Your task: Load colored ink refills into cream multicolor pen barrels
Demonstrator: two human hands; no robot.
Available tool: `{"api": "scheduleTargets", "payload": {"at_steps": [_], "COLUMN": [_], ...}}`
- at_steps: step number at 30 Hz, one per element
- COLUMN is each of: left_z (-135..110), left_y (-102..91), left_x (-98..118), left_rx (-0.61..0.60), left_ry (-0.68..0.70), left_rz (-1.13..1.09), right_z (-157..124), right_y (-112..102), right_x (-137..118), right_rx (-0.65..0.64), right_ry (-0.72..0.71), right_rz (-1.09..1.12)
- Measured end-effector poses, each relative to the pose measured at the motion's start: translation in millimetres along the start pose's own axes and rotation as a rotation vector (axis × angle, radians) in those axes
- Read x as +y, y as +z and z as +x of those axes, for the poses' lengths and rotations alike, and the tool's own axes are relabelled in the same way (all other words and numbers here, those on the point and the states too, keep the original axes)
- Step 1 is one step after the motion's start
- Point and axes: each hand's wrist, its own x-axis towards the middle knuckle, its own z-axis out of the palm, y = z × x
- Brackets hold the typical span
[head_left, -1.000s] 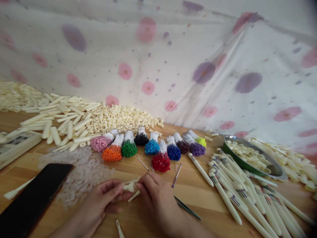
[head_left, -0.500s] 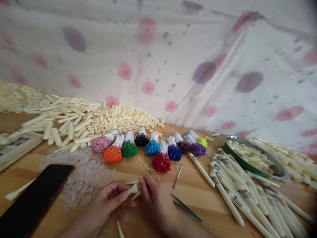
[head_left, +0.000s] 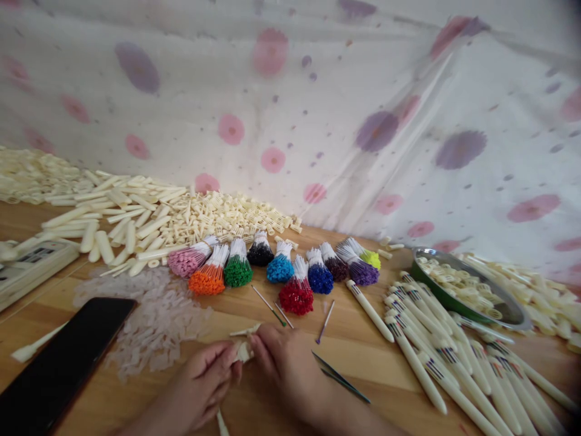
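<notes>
Between my two hands is a small cream plastic pen part (head_left: pixel 244 352). My left hand (head_left: pixel 202 384) pinches its left end between thumb and fingers. My right hand (head_left: pixel 288 366) is closed around the right end, and its fingertips are mostly hidden. Another thin cream piece (head_left: pixel 245 331) shows just beyond the fingers; I cannot tell whether it touches them. Past my hands lie loose thin refills with a green tip (head_left: pixel 269 306) and a purple tip (head_left: pixel 325 322). Dark tweezers (head_left: pixel 340 376) rest beside my right wrist. A cream piece (head_left: pixel 221 422) pokes out below my left hand.
Bundled coloured refills, such as red (head_left: pixel 296 297) and orange (head_left: pixel 207 278), stand in a row. Finished multicolour pens (head_left: pixel 417 345) lie right, by a green-sided metal bowl (head_left: pixel 420 260). Clear plastic bits (head_left: pixel 154 327), a phone (head_left: pixel 68 363) and heaped cream parts (head_left: pixel 149 212) are left.
My left hand has turned and its fingers have curled in closer around the pen part. My right hand has shifted slightly, with its fingers nearer the thin cream piece.
</notes>
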Motion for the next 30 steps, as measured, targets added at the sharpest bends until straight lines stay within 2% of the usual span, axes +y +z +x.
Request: {"api": "scheduleTargets", "payload": {"at_steps": [2, 4, 6, 8, 10, 12, 14, 17, 18, 20, 22, 23, 25, 27, 29, 30], "left_z": [1, 0, -2, -5, -7, -8, -6, 0, 2, 3, 2, 1, -3, -5, -6, -5], "left_y": [-2.0, -3.7, -3.5, -1.0, 2.1, 3.3, 1.3, -3.7, -4.6, -4.5, -2.8, -1.9, -1.1, -1.7, -3.5, -4.5], "left_x": [1, 4, 8, 12, 13, 12, 10, 5, 3, 1, 2, 3, 8, 12, 13, 12], "left_rx": [0.039, 0.069, 0.073, 0.073, 0.115, 0.164, 0.171, 0.141, 0.126, 0.092, 0.078, 0.073, 0.079, 0.111, 0.139, 0.15], "left_ry": [0.155, 0.392, 0.587, 0.698, 0.77, 0.778, 0.692, 0.437, 0.342, 0.172, 0.135, 0.179, 0.361, 0.535, 0.591, 0.576], "left_rz": [0.143, 0.335, 0.51, 0.609, 0.638, 0.632, 0.595, 0.399, 0.309, 0.171, 0.159, 0.205, 0.369, 0.532, 0.612, 0.613], "right_z": [0, 1, 2, 3, 4, 3, 1, -2, -2, -2, -1, 0, 1, 1, 1, 1], "right_y": [6, 9, 9, 7, 3, -1, -5, -11, -12, -13, -10, -9, -5, -2, -3, -5], "right_x": [-1, -3, -4, -5, -5, -5, -5, -3, -2, -2, -3, -4, -7, -8, -8, -8], "right_rx": [-0.016, -0.04, -0.115, -0.229, -0.321, -0.326, -0.213, -0.038, -0.026, -0.037, -0.037, -0.036, -0.082, -0.24, -0.346, -0.317], "right_ry": [0.132, 0.254, 0.39, 0.495, 0.545, 0.512, 0.368, 0.013, -0.074, -0.154, -0.133, -0.09, 0.073, 0.253, 0.342, 0.321], "right_rz": [0.132, 0.307, 0.552, 0.772, 0.885, 0.858, 0.658, 0.169, 0.057, -0.038, 0.015, 0.093, 0.345, 0.628, 0.743, 0.692]}}
